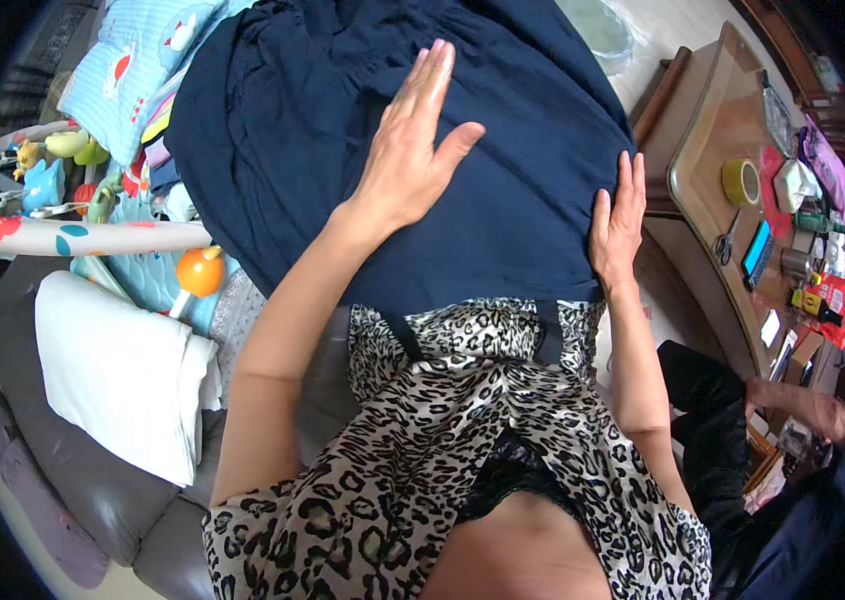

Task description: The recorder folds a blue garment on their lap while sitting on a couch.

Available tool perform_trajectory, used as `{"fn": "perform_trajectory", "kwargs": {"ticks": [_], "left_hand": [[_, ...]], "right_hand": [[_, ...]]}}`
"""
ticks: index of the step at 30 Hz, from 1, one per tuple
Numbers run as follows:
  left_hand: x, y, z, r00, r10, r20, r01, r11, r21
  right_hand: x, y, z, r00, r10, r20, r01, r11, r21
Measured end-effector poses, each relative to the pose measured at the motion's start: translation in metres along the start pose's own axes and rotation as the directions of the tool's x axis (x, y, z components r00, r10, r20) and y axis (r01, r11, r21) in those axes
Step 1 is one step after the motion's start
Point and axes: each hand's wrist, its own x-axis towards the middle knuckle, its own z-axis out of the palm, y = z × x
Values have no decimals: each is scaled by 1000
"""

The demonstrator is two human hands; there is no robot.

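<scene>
A dark navy piece of fabric (pixel 512 232), perhaps a garment, lies spread over my lap and beyond it. Wrinkles gather near its far part, while the nearer area is smoother. My left hand (pixel 411 154) is over the middle of the fabric, palm down, with the fingers straight and the thumb apart. At the right edge of the cloth, my right hand (pixel 620 225) rests with its fingers extended. Neither hand grips anything. Two dark straps (pixel 548 334) show below the near edge, against leopard-print clothing (pixel 479 326).
A folded white cloth (pixel 119 360) lies on the grey sofa (pixel 92 480) at left. Beyond it are a baby play gym bar (pixel 92 231) with toys and a light-blue pillow (pixel 126 71). At right, a table (pixel 700 150) holds scissors (pixel 726 244) and tape (pixel 740 182). Another person's arm (pixel 805 409) is nearby.
</scene>
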Motion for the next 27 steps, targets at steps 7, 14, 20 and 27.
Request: {"fn": "perform_trajectory", "kwargs": {"ticks": [7, 14, 20, 27], "left_hand": [[29, -12, -70, 763, -99, -638, 251, 956, 152], [37, -37, -8, 961, 175, 216, -262, 827, 497], [52, -67, -39, 908, -127, 398, 320, 824, -467], [-22, -68, -84, 828, -361, -428, 95, 843, -529]], "right_hand": [[-1, 2, -3, 998, 31, -48, -32, 999, -6], [1, 0, -1, 1000, 6, -22, -5, 1000, 12], [-6, 3, -6, 999, 44, -28, -44, 999, 7], [0, -12, -17, 998, 54, -37, -52, 997, 51]]}}
